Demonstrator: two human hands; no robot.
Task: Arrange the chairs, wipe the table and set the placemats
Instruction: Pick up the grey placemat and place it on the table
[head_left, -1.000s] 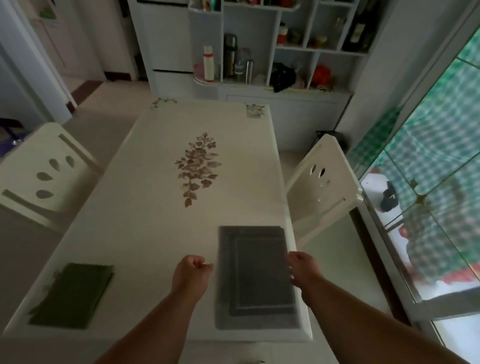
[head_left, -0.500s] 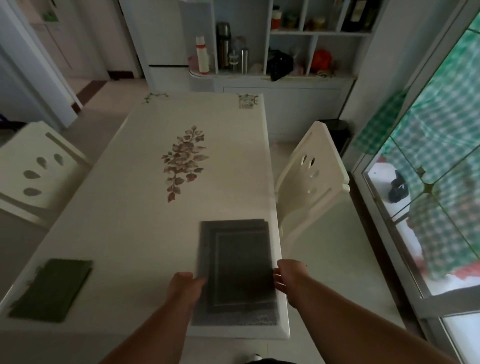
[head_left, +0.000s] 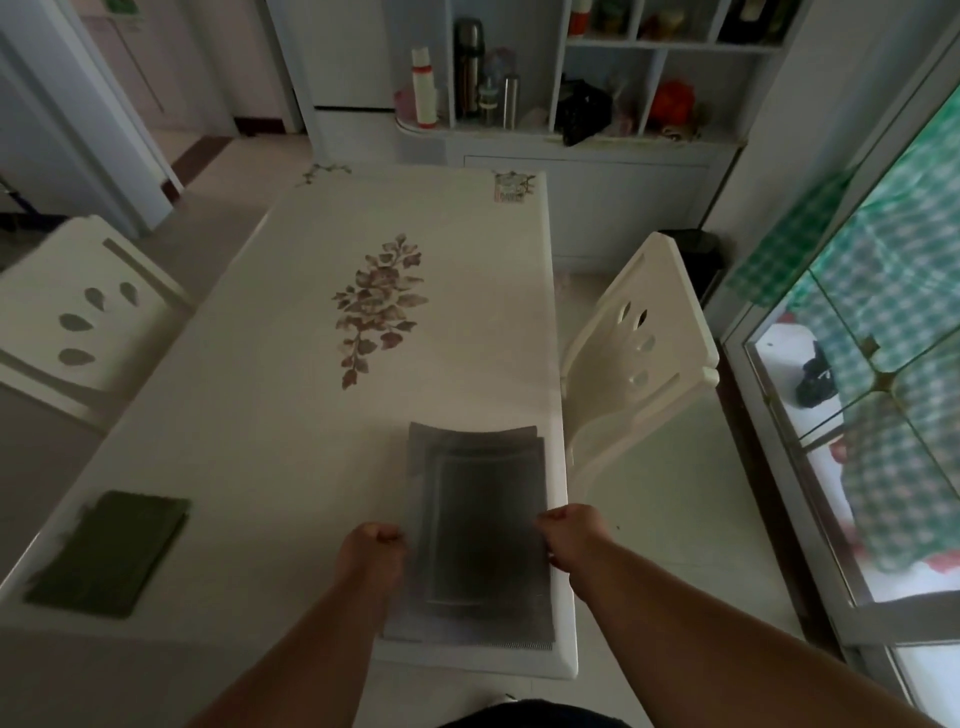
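**Two hands gripping grey placemats at the table's near right corner**

Seen from above, looking down along two bare forearms. Left hand (head_left: 370, 553) curled into a fist on the left edge of a stack of grey placemats (head_left: 480, 530), fingers closed on that edge. Right hand (head_left: 570, 535) likewise curled tight on the stack's right edge, right at the rim of the table. Placemats lying long-ways at the near right corner of the white table (head_left: 291, 441), the upper sheet's far edge curving up slightly and sitting a little askew over the ones beneath. How many mats make up the stack: cannot tell.

A folded dark green cloth (head_left: 111, 551) flat near the table's near left corner, well apart from the mats. A printed spray of leaves (head_left: 379, 306) in the middle of the tabletop.

One white chair (head_left: 636, 358) just beside the right side of the table, its back angled toward the table edge. Another white chair (head_left: 78, 317) along the left side. White shelves (head_left: 639, 88) with bottles and flasks beyond the far end.
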